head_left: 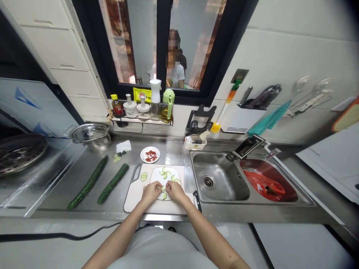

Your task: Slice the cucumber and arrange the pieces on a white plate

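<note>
Both hands are over a white plate (pixel 170 172) on the cutting board (pixel 133 203). Thumb and fingers of my left hand (pixel 152 192) are pinched at a small cucumber slice (pixel 163 189). My right hand (pixel 175 191) is closed in a pinch just right of that slice; what its fingertips hold is too small to make out. Folded or cut cucumber slices (pixel 165 173) lie in groups at the plate's far, right and near sides. A few round slices (pixel 144 176) rest on the board's left. A knife (pixel 198 201) with a black handle lies along the right edge.
Two whole cucumbers (pixel 112 184) lie left of the board. A small dish of red pieces (pixel 150 148) stands behind it, a lidded pot (pixel 91 136) at back left. The double sink (pixel 221 183) holds a red bag (pixel 263 185). Seasonings (pixel 155 104) line a rack; a person (pixel 176 73) is beyond the window.
</note>
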The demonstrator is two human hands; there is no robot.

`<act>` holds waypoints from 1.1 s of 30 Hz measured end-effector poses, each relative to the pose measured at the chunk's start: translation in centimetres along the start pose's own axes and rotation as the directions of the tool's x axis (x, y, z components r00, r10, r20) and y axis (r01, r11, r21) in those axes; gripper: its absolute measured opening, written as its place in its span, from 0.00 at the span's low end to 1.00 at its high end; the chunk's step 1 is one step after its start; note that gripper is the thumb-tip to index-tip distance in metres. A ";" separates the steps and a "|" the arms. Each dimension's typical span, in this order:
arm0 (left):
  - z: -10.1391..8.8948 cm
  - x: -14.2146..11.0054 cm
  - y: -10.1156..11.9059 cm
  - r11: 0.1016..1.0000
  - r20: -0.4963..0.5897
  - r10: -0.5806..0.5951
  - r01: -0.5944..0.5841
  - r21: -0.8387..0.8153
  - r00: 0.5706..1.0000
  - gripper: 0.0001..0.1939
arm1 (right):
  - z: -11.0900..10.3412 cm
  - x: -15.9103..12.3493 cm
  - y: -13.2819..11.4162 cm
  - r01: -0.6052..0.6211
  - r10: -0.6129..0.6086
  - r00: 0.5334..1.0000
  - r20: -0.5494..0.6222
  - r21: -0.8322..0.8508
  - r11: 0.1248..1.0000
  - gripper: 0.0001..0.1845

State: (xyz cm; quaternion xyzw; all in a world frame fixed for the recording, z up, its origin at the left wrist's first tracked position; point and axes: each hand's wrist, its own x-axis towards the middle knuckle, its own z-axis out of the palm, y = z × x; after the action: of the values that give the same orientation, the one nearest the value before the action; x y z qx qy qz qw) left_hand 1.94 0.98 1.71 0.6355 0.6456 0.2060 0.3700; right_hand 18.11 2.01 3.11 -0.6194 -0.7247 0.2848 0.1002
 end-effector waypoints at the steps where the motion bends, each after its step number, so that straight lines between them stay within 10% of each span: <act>1: 0.1 -0.1 0.0 0.999 0.017 -0.008 0.007 0.053 1.000 0.07 | 0.2 0.0 0.0 -0.011 0.011 1.000 0.018 -0.027 1.000 0.06; 13: 1.3 -0.4 -0.3 0.914 0.052 0.027 -0.046 0.404 0.998 0.10 | 1.5 0.3 -0.3 0.018 0.023 0.989 0.146 -0.272 0.962 0.11; 33: 1.5 -1.9 -1.3 0.771 0.194 0.301 -0.358 0.527 0.934 0.14 | 2.2 -0.7 0.4 0.095 -0.068 0.994 0.080 -0.401 0.911 0.14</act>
State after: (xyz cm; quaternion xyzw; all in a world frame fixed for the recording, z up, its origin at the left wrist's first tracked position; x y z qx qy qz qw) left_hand 2.05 -1.36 0.18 0.8276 0.5369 0.0401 0.1590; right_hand 17.50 0.79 1.24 -0.5865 -0.7959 0.1443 -0.0417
